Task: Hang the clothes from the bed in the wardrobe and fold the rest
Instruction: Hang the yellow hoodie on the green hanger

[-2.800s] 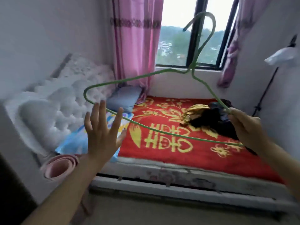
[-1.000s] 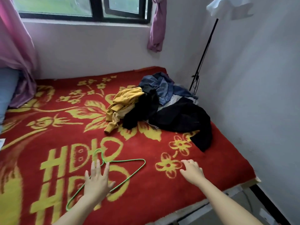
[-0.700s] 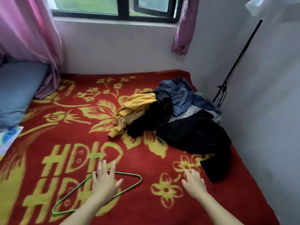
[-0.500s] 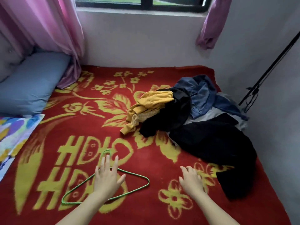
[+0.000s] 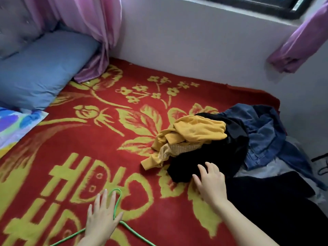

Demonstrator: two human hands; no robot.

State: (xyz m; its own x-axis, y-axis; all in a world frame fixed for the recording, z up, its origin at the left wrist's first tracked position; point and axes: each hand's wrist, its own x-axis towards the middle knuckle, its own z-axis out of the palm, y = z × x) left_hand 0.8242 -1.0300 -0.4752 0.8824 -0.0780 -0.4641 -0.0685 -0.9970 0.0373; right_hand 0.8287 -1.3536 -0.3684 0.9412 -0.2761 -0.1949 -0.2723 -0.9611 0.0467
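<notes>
The clothes lay in a heap at the right of the bed: a yellow garment (image 5: 197, 134) on top at its left side, a black garment (image 5: 218, 155) under and beside it, a blue denim piece (image 5: 264, 132) behind, a pale grey cloth (image 5: 262, 169) below that, and another black garment (image 5: 275, 201) spreading toward the lower right corner.

My right hand (image 5: 210, 181) was open, fingers loosely spread, grasping nothing, its fingertips on the near edge of the first black garment. My left hand (image 5: 102, 219) was released too, lying flat with straight fingers at the bottom of the frame on a green wire hanger (image 5: 117, 203). The hanger lay on the bed with its hook showing just past my fingertips and its two arms running out under my palm toward the bottom edge.

All of it rested on a red blanket (image 5: 106, 148) patterned with yellow flowers and characters. A blue pillow (image 5: 40, 71) sat at the upper left, with a multicoloured cloth (image 5: 16, 125) below it at the left edge. A pink curtain (image 5: 92, 32) hung down onto the blanket beside the pillow, and a purple curtain (image 5: 298, 45) hung at the upper right under the dark window frame (image 5: 266, 6).
</notes>
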